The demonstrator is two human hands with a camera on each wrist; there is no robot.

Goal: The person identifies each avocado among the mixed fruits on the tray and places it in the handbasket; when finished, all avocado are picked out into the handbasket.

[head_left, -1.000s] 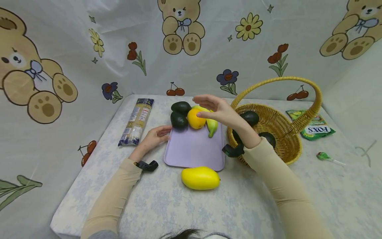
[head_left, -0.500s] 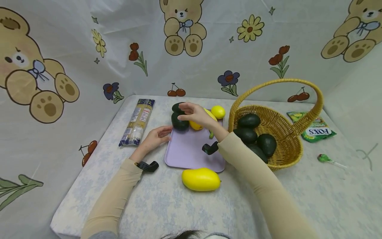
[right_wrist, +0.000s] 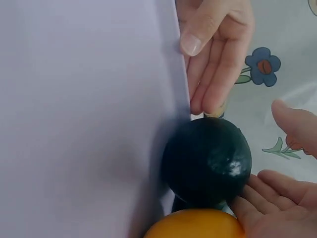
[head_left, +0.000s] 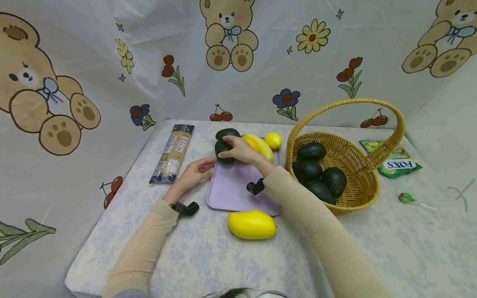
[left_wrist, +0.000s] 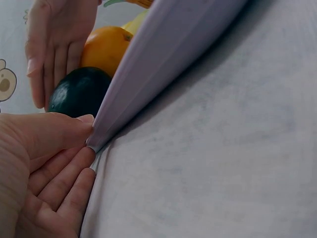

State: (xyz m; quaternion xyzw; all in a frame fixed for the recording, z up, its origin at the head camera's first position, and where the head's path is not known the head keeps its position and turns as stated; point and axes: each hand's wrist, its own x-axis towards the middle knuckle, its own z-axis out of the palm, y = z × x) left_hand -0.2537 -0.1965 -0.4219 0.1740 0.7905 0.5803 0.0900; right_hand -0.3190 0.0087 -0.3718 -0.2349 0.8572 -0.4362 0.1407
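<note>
My right hand (head_left: 242,151) reaches over the nearer dark green avocado (right_wrist: 208,161) at the back left of the lavender tray (head_left: 234,186). In the right wrist view its fingers touch the avocado's side, while the thumb stands apart. My left hand (head_left: 193,171) stays at the tray's left edge; thumb tip and fingertips touch the rim, fingers fairly straight. Behind lies another avocado (head_left: 228,133). To the right are an orange (right_wrist: 198,225), partly hidden by my hand in the head view, a banana (head_left: 267,152) and a lemon (head_left: 273,140).
A yellow mango (head_left: 251,224) lies in front of the tray. At right stands a wicker basket (head_left: 374,192) with a tall handle, holding several avocados (head_left: 312,151). Beyond it are a green FOX'S candy bag (head_left: 395,162) and a lollipop (head_left: 413,200). A pasta packet (head_left: 172,153) lies at left.
My right hand has moved left and down from above the orange and banana to the nearer avocado. The lemon and the basket's avocados have come into view. The left hand has stayed put.
</note>
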